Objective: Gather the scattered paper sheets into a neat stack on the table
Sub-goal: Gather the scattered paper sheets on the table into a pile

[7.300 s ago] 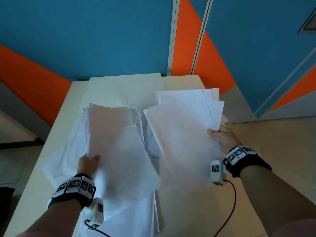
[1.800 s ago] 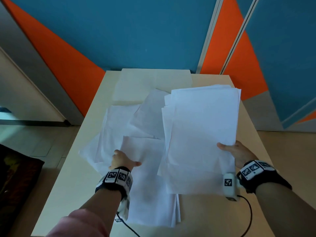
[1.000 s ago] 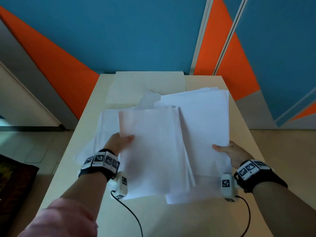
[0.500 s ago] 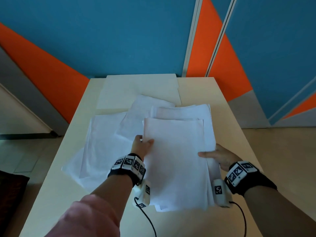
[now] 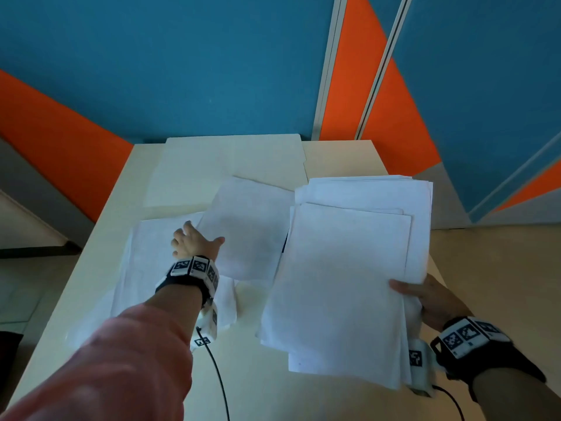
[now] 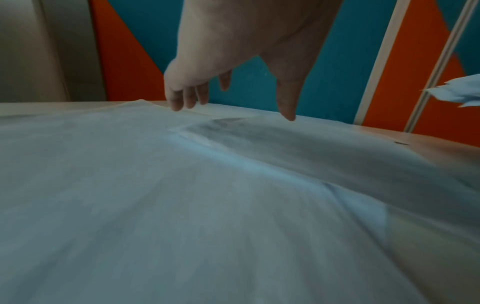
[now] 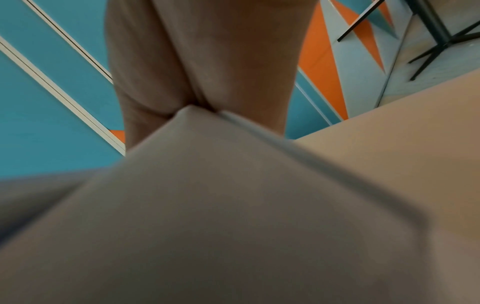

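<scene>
Loose sheets (image 5: 249, 226) left of stack (image 5: 349, 268)

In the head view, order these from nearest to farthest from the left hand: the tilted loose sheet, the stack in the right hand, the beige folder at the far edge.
1. Tilted loose sheet, beside the left hand.
2. Beige folder, ahead.
3. Stack, to the right, held by the right hand.

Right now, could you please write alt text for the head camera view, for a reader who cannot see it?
Seen from above, a person's right hand grips a thick, uneven stack of white paper by its right edge over a pale table. The left hand, fingers spread, reaches onto loose sheets lying overlapped on the table's left. A blue and orange wall stands behind.
</scene>
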Demonstrator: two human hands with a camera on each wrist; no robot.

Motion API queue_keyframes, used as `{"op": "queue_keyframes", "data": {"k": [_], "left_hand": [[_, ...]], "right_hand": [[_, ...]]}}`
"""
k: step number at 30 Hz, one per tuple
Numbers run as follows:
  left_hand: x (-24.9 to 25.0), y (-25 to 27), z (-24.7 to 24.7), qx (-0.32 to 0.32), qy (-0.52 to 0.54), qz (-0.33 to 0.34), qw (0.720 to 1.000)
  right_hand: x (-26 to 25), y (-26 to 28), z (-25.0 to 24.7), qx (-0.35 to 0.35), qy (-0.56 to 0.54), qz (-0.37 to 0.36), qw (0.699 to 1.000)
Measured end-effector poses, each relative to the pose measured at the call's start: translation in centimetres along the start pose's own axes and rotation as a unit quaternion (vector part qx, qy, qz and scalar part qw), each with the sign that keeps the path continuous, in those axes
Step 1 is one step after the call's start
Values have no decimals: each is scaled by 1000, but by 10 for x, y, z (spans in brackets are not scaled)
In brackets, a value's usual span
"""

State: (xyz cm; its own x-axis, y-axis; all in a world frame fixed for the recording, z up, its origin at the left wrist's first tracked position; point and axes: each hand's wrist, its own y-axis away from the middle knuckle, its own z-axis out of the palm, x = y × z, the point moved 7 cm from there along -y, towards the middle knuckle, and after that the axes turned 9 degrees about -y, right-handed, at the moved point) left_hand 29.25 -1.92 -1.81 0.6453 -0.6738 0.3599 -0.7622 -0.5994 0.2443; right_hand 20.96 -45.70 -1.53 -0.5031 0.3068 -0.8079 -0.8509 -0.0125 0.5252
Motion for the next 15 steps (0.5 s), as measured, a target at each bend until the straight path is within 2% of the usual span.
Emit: {"op": "queue_keyframes", "data": {"k": [5, 9, 15], "left_hand": [[3, -17, 20, -84, -145, -18, 986], [10, -20, 27, -131, -134, 35, 982], [-11, -20, 10, -95, -74, 48, 991]], "right_hand": [[-1, -7, -5, 8, -12, -2, 1000], [2, -17, -5, 6, -23, -3, 1000], [11, -28, -11, -2, -15, 12, 1000]]}}
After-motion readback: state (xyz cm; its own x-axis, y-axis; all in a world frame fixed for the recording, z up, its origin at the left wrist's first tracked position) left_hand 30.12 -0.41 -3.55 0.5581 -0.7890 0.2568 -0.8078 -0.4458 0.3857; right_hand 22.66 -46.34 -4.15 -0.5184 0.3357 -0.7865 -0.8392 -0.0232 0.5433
